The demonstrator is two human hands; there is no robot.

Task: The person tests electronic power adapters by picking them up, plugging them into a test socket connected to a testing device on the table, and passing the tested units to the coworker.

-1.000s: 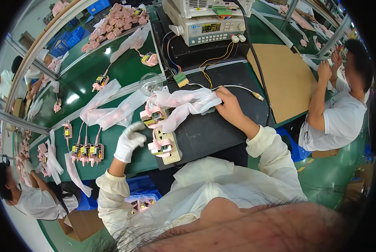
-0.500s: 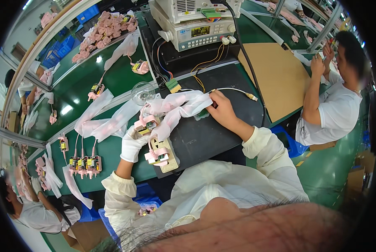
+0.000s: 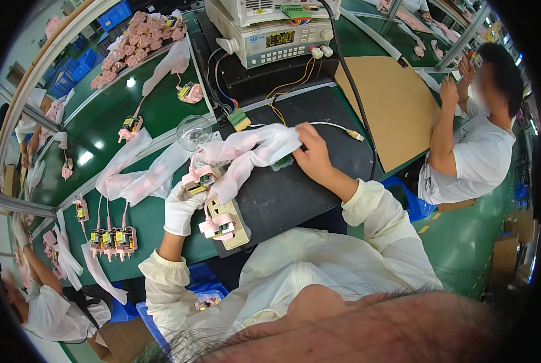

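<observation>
Left hand (image 3: 182,209), white-gloved, gripping a pink plug part (image 3: 196,180) just above a beige socket block (image 3: 225,224). Right hand (image 3: 311,156) closed on white bagged cable (image 3: 252,151), long axis running leftward; open black surface (image 3: 294,193) below.

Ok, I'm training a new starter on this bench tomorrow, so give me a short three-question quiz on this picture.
1. True or false: the left hand wears a white glove.
2. What does the bare right hand rest on? A) white-wrapped bundle B) cardboard sheet C) test instrument
3. Fill in: the beige power strip lies at the edge of the ____ mat.

Key: 1 true; 2 A; 3 black.
</observation>
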